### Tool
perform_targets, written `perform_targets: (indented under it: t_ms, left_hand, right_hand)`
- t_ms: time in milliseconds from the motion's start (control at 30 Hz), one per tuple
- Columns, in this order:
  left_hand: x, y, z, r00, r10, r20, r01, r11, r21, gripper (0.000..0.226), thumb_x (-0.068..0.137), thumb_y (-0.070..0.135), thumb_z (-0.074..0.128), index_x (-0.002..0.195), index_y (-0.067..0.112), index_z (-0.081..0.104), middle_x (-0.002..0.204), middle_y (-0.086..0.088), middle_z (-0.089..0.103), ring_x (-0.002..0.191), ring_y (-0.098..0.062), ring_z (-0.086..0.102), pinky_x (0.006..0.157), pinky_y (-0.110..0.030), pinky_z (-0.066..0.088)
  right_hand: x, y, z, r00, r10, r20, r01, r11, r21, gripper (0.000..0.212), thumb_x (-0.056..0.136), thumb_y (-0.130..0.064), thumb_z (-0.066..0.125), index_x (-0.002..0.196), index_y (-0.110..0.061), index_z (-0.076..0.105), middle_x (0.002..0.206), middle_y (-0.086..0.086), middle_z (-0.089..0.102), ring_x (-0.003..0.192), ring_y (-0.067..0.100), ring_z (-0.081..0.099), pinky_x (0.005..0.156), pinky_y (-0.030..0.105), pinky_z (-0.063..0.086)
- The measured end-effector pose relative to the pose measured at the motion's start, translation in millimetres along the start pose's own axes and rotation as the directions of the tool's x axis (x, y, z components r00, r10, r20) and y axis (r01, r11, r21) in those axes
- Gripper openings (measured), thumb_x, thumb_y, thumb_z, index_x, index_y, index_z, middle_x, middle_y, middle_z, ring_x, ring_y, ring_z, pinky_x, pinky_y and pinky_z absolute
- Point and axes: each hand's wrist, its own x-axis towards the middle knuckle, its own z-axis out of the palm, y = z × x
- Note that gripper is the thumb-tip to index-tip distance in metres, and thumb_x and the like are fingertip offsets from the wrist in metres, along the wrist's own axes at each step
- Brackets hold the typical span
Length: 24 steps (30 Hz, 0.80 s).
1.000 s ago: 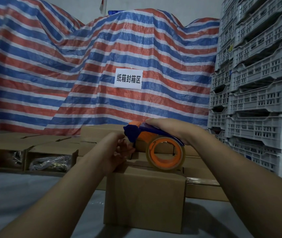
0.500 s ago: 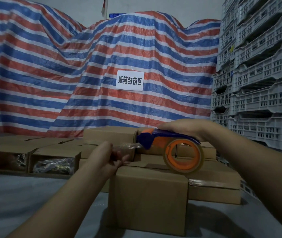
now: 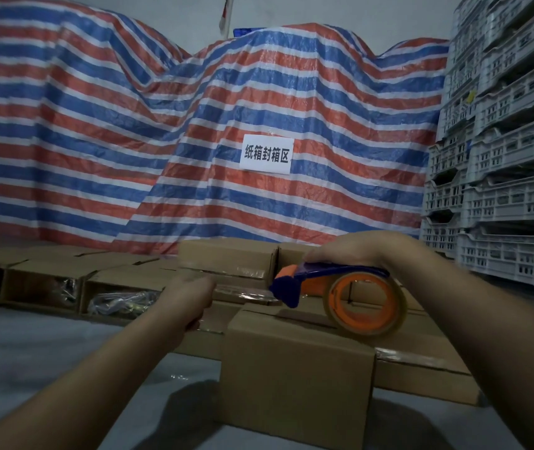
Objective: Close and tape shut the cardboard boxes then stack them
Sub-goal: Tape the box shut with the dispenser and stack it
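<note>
In the head view, the right hand [image 3: 350, 254] gripped the dispenser [image 3: 295, 287] from above, fingers curled over its blue frame, and the tape roll [image 3: 366, 306] hung over the top of the box [image 3: 295, 368]. This box stood on the grey floor [image 3: 31, 352], in front of the person. The left hand [image 3: 187, 293] was curled and pinched the end of the clear tape [image 3: 243, 292], which was stretched from the dispenser to the left. Behind were more boxes [image 3: 226, 254], some open [image 3: 119, 293], a striped tarp [image 3: 129, 125] with a sign [image 3: 266, 154], and crates [image 3: 512, 157] at the right.
</note>
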Motion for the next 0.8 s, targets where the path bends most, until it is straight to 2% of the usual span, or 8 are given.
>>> perform_targets:
  t_ms: [100, 233, 333, 433, 500, 633, 733, 800]
  left_hand:
    - [0.6, -7.4, -3.9, 0.999, 0.018, 0.026, -0.020, 0.997, 0.081, 0.017, 0.095, 0.013, 0.047, 0.079, 0.012, 0.050, 0.064, -0.005, 0.042, 0.049, -0.014, 0.031, 0.048, -0.021, 0.026]
    - [2.1, -15.1, -8.9, 0.997, -0.014, 0.075, 0.005, 0.993, 0.114, 0.019, 0.096, 0.015, 0.047, 0.077, 0.012, 0.048, 0.063, -0.004, 0.041, 0.046, -0.013, 0.030, 0.045, -0.020, 0.025]
    - [2.2, -18.3, -10.8, 0.994, -0.036, 0.105, 0.023, 0.992, 0.122, 0.019, 0.097, 0.016, 0.047, 0.079, 0.012, 0.049, 0.064, -0.004, 0.041, 0.048, -0.012, 0.030, 0.045, -0.020, 0.024]
    - [3.5, -20.3, -11.7, 0.992, -0.043, 0.122, 0.027, 0.990, 0.136, 0.018, 0.097, 0.017, 0.047, 0.081, 0.011, 0.049, 0.066, -0.005, 0.042, 0.049, -0.012, 0.030, 0.045, -0.021, 0.024]
    - [3.8, -25.5, -9.8, 0.992, -0.055, 0.114, 0.035, 0.985, 0.171, 0.017, 0.097, 0.017, 0.047, 0.083, 0.011, 0.051, 0.068, -0.005, 0.044, 0.049, -0.012, 0.031, 0.045, -0.021, 0.026]
    - [-7.6, -49.6, 6.3, 0.958, -0.225, 0.180, 0.191, 0.963, 0.187, 0.019, 0.099, 0.025, 0.048, 0.092, 0.010, 0.057, 0.073, -0.005, 0.048, 0.058, -0.014, 0.038, 0.049, -0.023, 0.033]
    - [-15.0, -56.8, 18.8, 0.939, -0.246, 0.239, 0.226, 0.968, 0.110, 0.019, 0.097, 0.026, 0.053, 0.088, 0.012, 0.059, 0.076, -0.006, 0.056, 0.068, -0.019, 0.047, 0.061, -0.028, 0.043]
    - [-20.4, -55.8, 20.6, 0.936, -0.251, 0.247, 0.245, 0.968, 0.056, 0.020, 0.097, 0.029, 0.055, 0.090, 0.011, 0.062, 0.083, -0.009, 0.060, 0.080, -0.024, 0.053, 0.072, -0.034, 0.047]
  right_hand:
    - [5.1, -10.1, 2.6, 0.999, 0.044, 0.000, -0.043, 0.995, -0.091, 0.037, 0.099, -0.056, 0.047, 0.098, -0.022, 0.062, 0.054, -0.010, 0.065, 0.044, 0.002, 0.058, 0.056, 0.020, 0.046]
    - [7.6, -16.0, 4.1, 0.998, 0.065, 0.019, -0.063, 0.994, -0.093, 0.033, 0.100, -0.053, 0.049, 0.102, -0.021, 0.057, 0.051, -0.010, 0.065, 0.042, 0.002, 0.060, 0.042, 0.012, 0.044]
    - [8.0, -15.9, 3.9, 0.999, 0.042, 0.023, -0.039, 0.992, -0.119, 0.032, 0.101, -0.053, 0.047, 0.099, -0.022, 0.057, 0.049, -0.012, 0.063, 0.042, 0.000, 0.059, 0.043, 0.013, 0.044]
    - [9.7, -13.7, 3.9, 1.000, 0.011, 0.016, -0.008, 0.986, -0.167, 0.032, 0.102, -0.054, 0.045, 0.096, -0.025, 0.058, 0.048, -0.014, 0.062, 0.042, -0.002, 0.058, 0.057, 0.019, 0.042]
    - [10.4, -12.9, 4.3, 1.000, 0.012, 0.017, -0.009, 0.986, -0.168, 0.033, 0.102, -0.054, 0.044, 0.096, -0.025, 0.058, 0.048, -0.015, 0.062, 0.041, -0.002, 0.058, 0.060, 0.020, 0.041]
    - [11.0, -12.5, 4.6, 1.000, 0.006, 0.020, -0.003, 0.986, -0.169, 0.033, 0.102, -0.055, 0.043, 0.097, -0.026, 0.058, 0.049, -0.015, 0.062, 0.042, -0.003, 0.057, 0.059, 0.019, 0.041]
    - [10.6, -10.9, 4.6, 1.000, 0.009, 0.021, -0.006, 0.989, -0.146, 0.032, 0.102, -0.054, 0.043, 0.097, -0.025, 0.058, 0.050, -0.015, 0.063, 0.042, -0.002, 0.058, 0.054, 0.016, 0.043]
    - [11.4, -8.8, 4.7, 1.000, 0.012, 0.029, -0.009, 0.994, -0.104, 0.033, 0.102, -0.054, 0.045, 0.098, -0.024, 0.059, 0.053, -0.013, 0.065, 0.044, -0.001, 0.059, 0.058, 0.018, 0.045]
